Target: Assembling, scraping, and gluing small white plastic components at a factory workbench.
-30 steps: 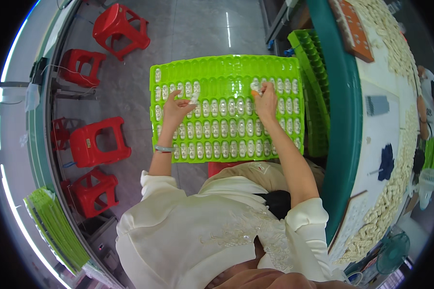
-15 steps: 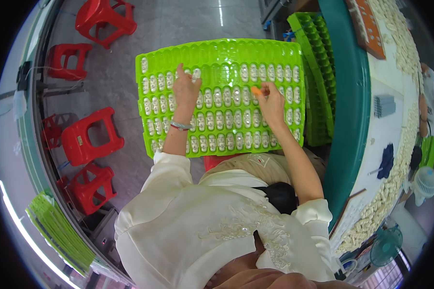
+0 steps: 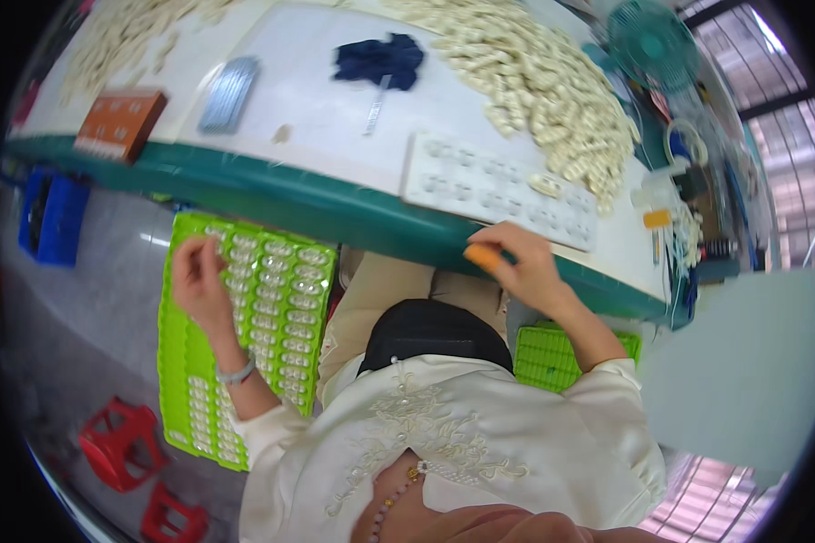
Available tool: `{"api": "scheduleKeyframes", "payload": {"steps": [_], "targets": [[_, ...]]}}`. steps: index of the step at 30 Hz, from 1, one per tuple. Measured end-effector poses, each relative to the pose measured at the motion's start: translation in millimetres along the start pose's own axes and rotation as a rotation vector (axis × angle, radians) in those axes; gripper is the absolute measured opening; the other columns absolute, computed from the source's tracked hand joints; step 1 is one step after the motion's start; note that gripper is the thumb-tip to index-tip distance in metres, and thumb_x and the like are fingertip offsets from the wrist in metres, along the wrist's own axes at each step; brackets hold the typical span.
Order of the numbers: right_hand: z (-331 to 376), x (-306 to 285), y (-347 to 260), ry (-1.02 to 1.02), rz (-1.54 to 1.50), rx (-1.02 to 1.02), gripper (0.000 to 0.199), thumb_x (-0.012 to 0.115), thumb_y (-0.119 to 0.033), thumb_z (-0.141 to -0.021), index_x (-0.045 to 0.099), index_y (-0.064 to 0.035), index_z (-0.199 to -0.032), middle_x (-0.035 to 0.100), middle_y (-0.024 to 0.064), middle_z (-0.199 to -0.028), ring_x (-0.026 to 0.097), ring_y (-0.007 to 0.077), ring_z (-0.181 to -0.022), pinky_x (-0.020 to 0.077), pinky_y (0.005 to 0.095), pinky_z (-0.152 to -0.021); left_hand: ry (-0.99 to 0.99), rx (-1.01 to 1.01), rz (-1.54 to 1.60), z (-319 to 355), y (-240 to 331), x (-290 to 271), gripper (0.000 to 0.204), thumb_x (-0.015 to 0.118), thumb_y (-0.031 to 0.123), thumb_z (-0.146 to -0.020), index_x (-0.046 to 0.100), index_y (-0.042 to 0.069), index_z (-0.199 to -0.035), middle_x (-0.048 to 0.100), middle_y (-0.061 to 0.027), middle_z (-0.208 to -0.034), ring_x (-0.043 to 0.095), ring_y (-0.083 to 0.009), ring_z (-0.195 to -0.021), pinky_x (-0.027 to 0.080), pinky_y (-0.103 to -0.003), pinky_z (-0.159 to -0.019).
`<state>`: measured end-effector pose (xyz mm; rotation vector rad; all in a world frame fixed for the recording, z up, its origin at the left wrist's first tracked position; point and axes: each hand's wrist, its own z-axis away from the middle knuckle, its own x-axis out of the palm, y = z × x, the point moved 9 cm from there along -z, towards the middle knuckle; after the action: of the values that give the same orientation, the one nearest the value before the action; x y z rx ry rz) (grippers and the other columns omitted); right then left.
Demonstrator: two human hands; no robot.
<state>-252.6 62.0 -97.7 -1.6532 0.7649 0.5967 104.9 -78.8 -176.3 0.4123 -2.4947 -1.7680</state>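
Small orange piece (image 3: 485, 259) at my right hand's (image 3: 530, 267) bent fingertips, pinched or worn, can't tell, near the white rectangular dimpled tray (image 3: 418, 172). I've turned: that's now within reach; the bright-green plastic tray (image 3: 177, 362) is now left, under my left hand's (image 3: 202, 279) blurred, curled fingers. Cream-coloured pieces (image 3: 534, 86) heap far beyond.

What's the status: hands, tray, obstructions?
Left hand over green tray, grip unclear. Right hand near white plate, orange item held or worn. Tray partly filled, partly hidden by left hand.
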Motion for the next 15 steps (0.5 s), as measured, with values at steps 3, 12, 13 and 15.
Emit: {"api": "scheduleKeyframes", "payload": {"steps": [3, 12, 13, 15], "targets": [[35, -77, 40, 0.275, 0.092, 0.144, 0.015, 0.067, -0.006, -0.077, 0.063, -0.0026, -0.091, 0.063, 0.0089, -0.080, 0.059, 0.0158, -0.067, 0.0475, 0.0255, -0.063, -0.466, 0.208, 0.045, -2, 106, 167, 0.016, 0.061, 0.007, -0.084, 0.057, 0.000, -0.070, 0.051, -0.0026, -0.063, 0.047, -0.0082, -0.054, 0.037, -0.024, -0.048], [97, -120, 94, 0.442, 0.017, 0.250, 0.015, 0.063, -0.001, -0.077, 0.062, -0.0005, -0.092, 0.064, 0.0075, -0.080, 0.057, 0.0135, -0.066, 0.0460, 0.0242, -0.064, -1.252, 1.005, -0.167, 137, 188, 410, 0.031, 0.073, 0.029, -0.070, 0.061, 0.002, -0.077, 0.058, -0.0117, -0.086, 0.057, -0.0308, -0.085, 0.048, -0.040, -0.070], [100, -116, 99, 0.410, 0.019, 0.266, 0.015, 0.063, 0.000, -0.077, 0.062, -0.0004, -0.092, 0.064, 0.0074, -0.079, 0.057, 0.0134, -0.067, 0.0459, 0.0243, -0.064, -1.350, 0.982, -0.271, 145, 176, 422, 0.032, 0.073, 0.029, -0.068, 0.063, 0.001, -0.079, 0.060, -0.0130, -0.087, 0.057, -0.0321, -0.086, 0.048, -0.041, -0.072], [106, -107, 102, 0.331, -0.011, 0.252, 0.016, 0.063, 0.000, -0.077, 0.062, -0.0003, -0.092, 0.064, 0.0072, -0.079, 0.057, 0.0133, -0.067, 0.0457, 0.0244, -0.065, -1.545, 0.889, -0.445, 148, 173, 433, 0.028, 0.072, 0.025, -0.067, 0.064, 0.002, -0.081, 0.061, -0.0142, -0.085, 0.058, -0.0323, -0.086, 0.048, -0.042, -0.074]]}}
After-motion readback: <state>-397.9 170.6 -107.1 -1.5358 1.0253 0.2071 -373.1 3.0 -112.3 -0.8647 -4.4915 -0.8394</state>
